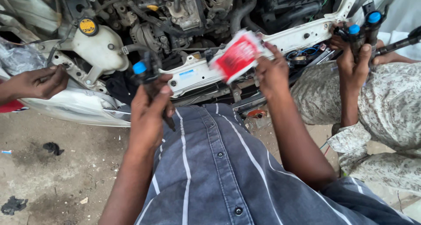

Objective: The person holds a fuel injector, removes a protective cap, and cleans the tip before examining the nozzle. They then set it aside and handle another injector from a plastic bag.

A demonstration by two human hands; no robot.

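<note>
My left hand [149, 111] is closed around a black ignition coil with a blue cap [141, 69], held upright in front of the car's white front panel [302, 36]. My right hand [272, 71] pinches a small red and white box [237, 56] by its right end, tilted, over the same panel. Both hands hover above my grey striped shirt [219, 163].
An open engine bay [193, 14] with a white reservoir and yellow cap [88, 26] fills the top. At the right a person in a patterned garment [390, 106] holds two blue-capped coils [362, 29]. Another person's hand [41, 82] rests on the bumper at left. Concrete floor [57, 172] lies below.
</note>
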